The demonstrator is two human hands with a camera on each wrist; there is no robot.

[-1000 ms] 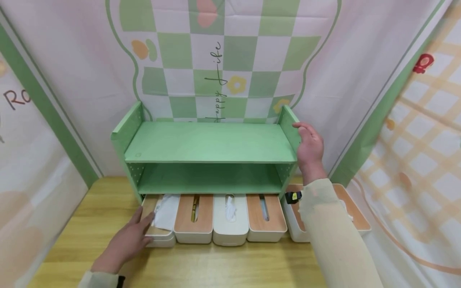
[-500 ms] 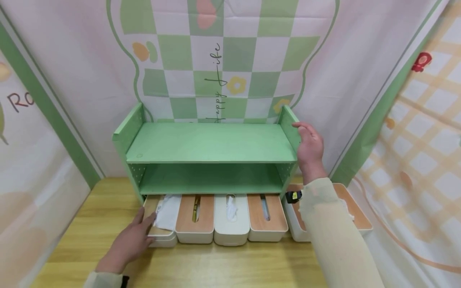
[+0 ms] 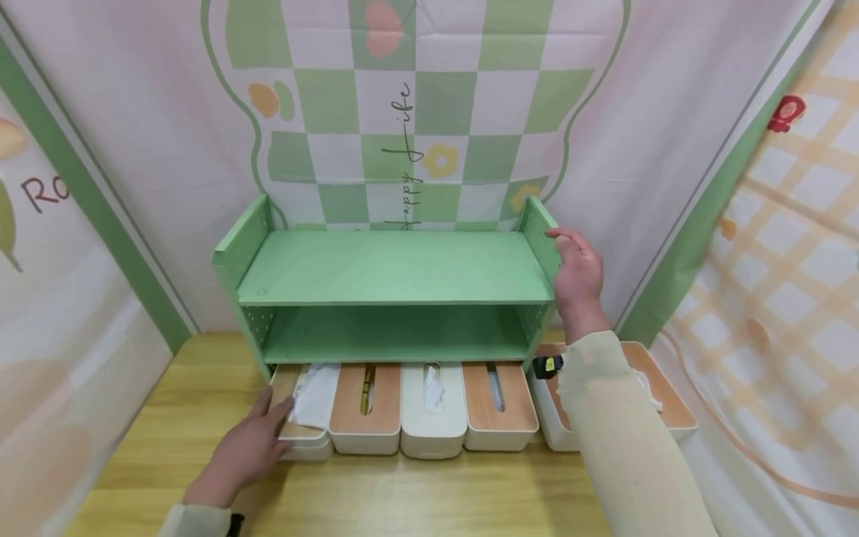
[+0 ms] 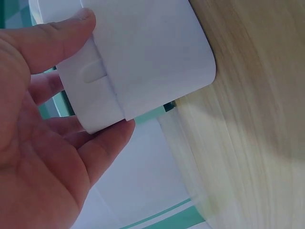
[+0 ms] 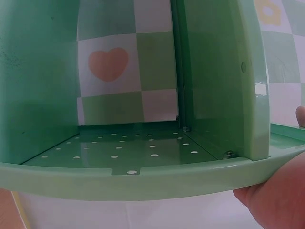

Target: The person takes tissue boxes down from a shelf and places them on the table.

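Observation:
At the left end of a row under the green shelf [image 3: 396, 268], my left hand [image 3: 251, 444] grips a white tissue box [image 3: 305, 445] with a wood-coloured top. In the left wrist view, the thumb lies on the front of the box [image 4: 157, 62] and the other fingers go round its side. A white tissue [image 3: 317, 395] lies over its top. My right hand [image 3: 579, 280] holds the shelf's right side panel near its upper front edge. The right wrist view shows that hand [image 5: 281, 191] at the panel's rim [image 5: 157, 183], a fingertip showing past it.
Right of the gripped box stand a wood-topped box [image 3: 365, 440], a white box [image 3: 432, 444] and another wood-topped box [image 3: 499, 438]. A wider white box [image 3: 674, 418] with a wood-coloured top is partly hidden by my right arm. Printed cloth [image 3: 443, 104] hangs behind the wooden table [image 3: 376, 500].
The head view has shifted slightly, so the shelf's left side and the boxes appear a little further right. Both hands keep their hold.

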